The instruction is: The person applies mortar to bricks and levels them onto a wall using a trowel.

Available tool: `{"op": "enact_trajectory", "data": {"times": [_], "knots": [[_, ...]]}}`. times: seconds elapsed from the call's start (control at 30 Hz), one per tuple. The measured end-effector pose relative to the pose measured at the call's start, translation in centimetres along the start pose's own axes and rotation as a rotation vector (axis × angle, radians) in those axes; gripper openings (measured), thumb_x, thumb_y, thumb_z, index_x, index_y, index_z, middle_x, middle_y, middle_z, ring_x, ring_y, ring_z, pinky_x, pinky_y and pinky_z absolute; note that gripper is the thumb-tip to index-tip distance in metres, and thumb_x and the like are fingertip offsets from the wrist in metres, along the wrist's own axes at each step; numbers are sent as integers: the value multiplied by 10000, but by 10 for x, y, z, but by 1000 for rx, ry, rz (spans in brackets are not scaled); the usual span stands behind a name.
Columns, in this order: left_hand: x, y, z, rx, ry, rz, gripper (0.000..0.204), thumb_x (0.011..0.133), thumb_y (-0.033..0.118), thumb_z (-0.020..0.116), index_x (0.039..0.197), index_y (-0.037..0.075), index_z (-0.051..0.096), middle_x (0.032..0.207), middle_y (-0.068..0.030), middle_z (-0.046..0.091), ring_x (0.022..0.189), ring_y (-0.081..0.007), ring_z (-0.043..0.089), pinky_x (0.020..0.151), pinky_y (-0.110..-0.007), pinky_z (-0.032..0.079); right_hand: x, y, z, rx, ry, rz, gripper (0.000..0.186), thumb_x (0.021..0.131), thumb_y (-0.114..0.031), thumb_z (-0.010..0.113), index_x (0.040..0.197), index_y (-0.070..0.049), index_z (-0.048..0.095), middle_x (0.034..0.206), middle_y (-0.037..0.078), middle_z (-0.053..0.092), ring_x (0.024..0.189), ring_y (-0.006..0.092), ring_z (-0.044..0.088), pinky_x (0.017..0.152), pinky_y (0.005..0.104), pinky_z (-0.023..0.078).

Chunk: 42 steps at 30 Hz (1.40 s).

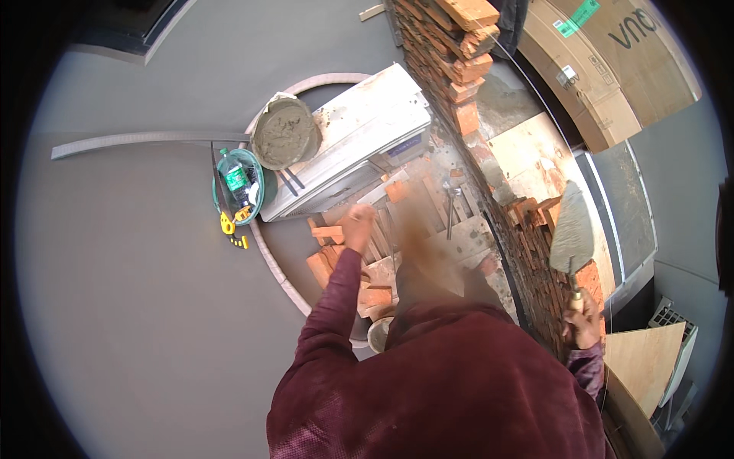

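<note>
My right hand [585, 320] is closed round the wooden handle of a trowel [572, 233]. Its broad grey blade points away from me, over the low brick wall [527, 264] on the right. To the left, my left hand [358, 227] reaches over a pile of loose orange bricks [321, 265], beside one small brick [329, 234]. The fingers are blurred, so I cannot tell whether they grip anything. Another brick piece [396, 191] lies just beyond this hand. A bucket of grey mortar [286, 131] sits on a long white box [355, 141].
A teal bucket [264, 180] holds a green bottle and a yellow-handled saw [228, 223]. A pale hose [275, 271] curves over the grey floor. Higher brickwork [451, 69] rises at the far end, near a large cardboard box [604, 69]. A taut string follows the wall.
</note>
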State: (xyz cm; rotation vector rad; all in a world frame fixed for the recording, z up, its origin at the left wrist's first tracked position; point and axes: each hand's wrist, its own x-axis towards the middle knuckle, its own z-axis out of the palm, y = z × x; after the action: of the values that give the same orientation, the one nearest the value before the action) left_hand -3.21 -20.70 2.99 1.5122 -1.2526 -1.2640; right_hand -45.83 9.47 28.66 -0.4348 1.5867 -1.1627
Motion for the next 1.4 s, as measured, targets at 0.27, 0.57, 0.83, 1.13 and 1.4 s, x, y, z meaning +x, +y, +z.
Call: {"op": "enact_trajectory", "data": {"times": [0.27, 0.57, 0.83, 1.13, 1.4], "knots": [[274, 65, -210, 313, 380, 71, 272, 838, 177, 709, 1025, -2, 626, 899, -92, 692, 803, -157, 644, 765, -296, 501, -66, 277, -54, -601, 355, 441, 249, 868, -309, 558, 923, -71, 608, 652, 62, 573, 541, 203, 573, 458, 359, 441], [464, 81, -139, 1281, 164, -137, 824, 893, 704, 292, 1522, 177, 224, 1567, -86, 256, 1462, -353, 127, 1119, -654, 55, -213, 335, -7, -453, 597, 1077, 276, 861, -318, 582, 1028, -104, 632, 830, 109, 623, 736, 234, 612, 628, 392, 486], [503, 88, -256, 982, -185, 412, 557, 927, 491, 579, 1176, -6, 603, 1049, -107, 651, 927, -237, 582, 861, -335, 444, -248, 345, 30, -496, 535, 1263, 277, 864, -311, 587, 1054, -115, 633, 881, 114, 629, 786, 239, 613, 677, 393, 485], [378, 158, -230, 760, -645, -9, 549, 902, 429, 653, 544, 176, 322, 496, 81, 328, 434, -38, 270, 420, -253, 171, -229, 430, 132, -215, 586, 1241, 283, 867, -303, 592, 1083, -127, 635, 938, 120, 635, 843, 245, 614, 733, 394, 484], [275, 204, -114, 1028, -559, 260, 592, 937, 505, 559, 536, 108, 380, 528, 58, 336, 525, -81, 308, 486, -297, 240, -245, 604, 144, -479, 262, 1042, 290, 870, -296, 597, 1109, -137, 636, 989, 125, 641, 893, 249, 615, 783, 396, 483]]}}
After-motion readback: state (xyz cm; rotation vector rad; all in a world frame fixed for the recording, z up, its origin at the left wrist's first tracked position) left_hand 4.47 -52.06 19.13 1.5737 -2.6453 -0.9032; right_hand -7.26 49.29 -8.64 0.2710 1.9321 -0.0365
